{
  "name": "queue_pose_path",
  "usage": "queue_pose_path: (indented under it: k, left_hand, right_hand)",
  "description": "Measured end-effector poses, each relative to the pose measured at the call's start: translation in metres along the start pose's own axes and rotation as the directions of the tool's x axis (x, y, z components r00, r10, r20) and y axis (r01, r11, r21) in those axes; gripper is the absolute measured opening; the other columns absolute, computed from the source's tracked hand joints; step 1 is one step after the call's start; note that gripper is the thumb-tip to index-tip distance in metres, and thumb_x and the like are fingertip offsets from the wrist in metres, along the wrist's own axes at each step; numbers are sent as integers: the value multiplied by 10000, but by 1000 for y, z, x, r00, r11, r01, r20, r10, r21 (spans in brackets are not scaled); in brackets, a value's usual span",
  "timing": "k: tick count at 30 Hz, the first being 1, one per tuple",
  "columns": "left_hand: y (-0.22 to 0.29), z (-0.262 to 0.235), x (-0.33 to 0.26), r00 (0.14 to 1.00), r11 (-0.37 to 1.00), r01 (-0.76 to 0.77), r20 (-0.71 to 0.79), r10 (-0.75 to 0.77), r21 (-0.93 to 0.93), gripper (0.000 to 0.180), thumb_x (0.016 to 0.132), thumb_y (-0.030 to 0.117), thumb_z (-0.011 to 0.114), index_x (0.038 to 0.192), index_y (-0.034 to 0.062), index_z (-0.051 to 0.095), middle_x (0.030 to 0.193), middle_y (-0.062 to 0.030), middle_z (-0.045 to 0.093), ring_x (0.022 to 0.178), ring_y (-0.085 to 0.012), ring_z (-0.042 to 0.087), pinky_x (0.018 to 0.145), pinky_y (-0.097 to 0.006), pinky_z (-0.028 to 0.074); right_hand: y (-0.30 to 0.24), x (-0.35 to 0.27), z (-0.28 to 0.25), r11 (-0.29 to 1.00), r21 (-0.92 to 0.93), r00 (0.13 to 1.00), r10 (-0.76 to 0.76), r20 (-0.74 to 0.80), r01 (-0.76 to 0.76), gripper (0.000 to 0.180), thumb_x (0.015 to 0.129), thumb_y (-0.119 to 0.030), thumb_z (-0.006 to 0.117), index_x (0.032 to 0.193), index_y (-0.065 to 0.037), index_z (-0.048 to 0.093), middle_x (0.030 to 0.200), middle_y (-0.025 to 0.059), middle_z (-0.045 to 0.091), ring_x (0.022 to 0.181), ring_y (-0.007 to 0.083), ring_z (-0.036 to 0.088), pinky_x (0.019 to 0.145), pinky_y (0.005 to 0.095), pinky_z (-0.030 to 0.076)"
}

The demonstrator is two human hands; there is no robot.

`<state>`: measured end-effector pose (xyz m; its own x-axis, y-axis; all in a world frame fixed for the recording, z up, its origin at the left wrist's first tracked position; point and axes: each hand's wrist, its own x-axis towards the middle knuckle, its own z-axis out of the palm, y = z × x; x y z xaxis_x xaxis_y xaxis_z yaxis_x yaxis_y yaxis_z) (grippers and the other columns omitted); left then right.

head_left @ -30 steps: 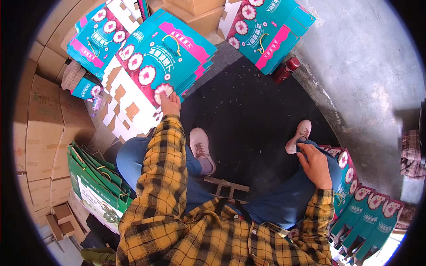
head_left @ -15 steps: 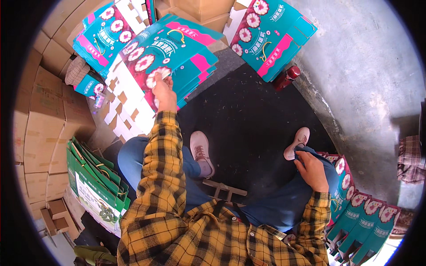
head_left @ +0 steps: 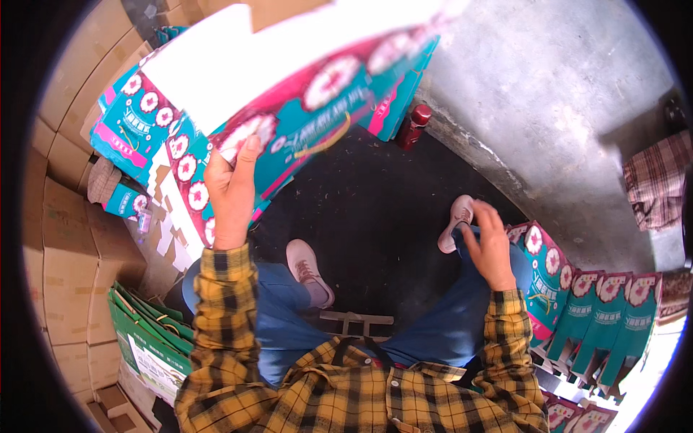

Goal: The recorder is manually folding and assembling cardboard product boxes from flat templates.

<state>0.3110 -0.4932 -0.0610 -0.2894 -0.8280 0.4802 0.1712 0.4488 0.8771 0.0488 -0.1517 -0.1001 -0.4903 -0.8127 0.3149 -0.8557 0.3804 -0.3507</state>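
My left hand [head_left: 232, 187] is closed on the edge of a flat, unfolded carton [head_left: 296, 119], thumb on its printed face. The carton is teal and magenta with round fruit pictures and a yellow cord handle; its white inner side faces up and it blurs toward its far right end. Beneath it, partly hidden, lies a stack of like flat cartons [head_left: 186, 167] with white flaps. My right hand [head_left: 494, 247] is open, fingers apart, just above my right knee, with nothing in it.
A red bottle [head_left: 413, 128] stands on the black mat [head_left: 375, 187] by a low concrete edge. Brown boxes [head_left: 68, 245] are piled at left, with green folded cartons [head_left: 148, 339] in front. Set-up teal cartons [head_left: 577, 310] stand at right. A small stool [head_left: 357, 320] is between my legs.
My left hand has taken hold of the top carton and lifted it off the stack, tilting it up. My right hand has risen off the knee, its fingers spreading. The view has shifted.
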Motion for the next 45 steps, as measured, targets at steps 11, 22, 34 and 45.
queue_pose_path:
  k: [11,22,34,45]
  left_hand:
    - [-46,-4,-10,684,974,165,694,-226,154,441,947,162,729,1298,-70,596,1120,-92,730,1000,-132,665,902,-277,514]
    - [-69,57,-27,848,899,-245,530,17,363,807,860,268,794,1489,-35,390,1485,-264,460,1378,-390,456,1155,-446,362]
    - [-45,95,-102,654,960,-161,753,-70,229,438,956,186,693,1338,29,547,1141,-193,665,914,-311,699,803,-392,540]
    - [-45,103,-87,353,492,866,808,-471,-92,273,1107,242,449,1149,39,628,675,18,522,467,-46,318,530,-249,337]
  right_hand:
    - [12,34,-68,901,428,977,-21,212,-73,615,980,-285,684,1478,11,475,1472,202,533,1374,301,499,1144,392,373]
    - [12,59,-25,786,390,798,207,566,-480,587,1015,-550,587,985,25,700,804,3,634,780,86,562,717,277,484]
    - [19,52,-47,495,582,761,353,544,-646,480,995,-490,649,1037,-17,721,851,-11,692,716,47,607,649,218,478]
    - [36,0,-35,288,655,708,417,570,-698,487,1040,-458,576,1209,-6,647,1078,72,725,931,145,713,822,302,581]
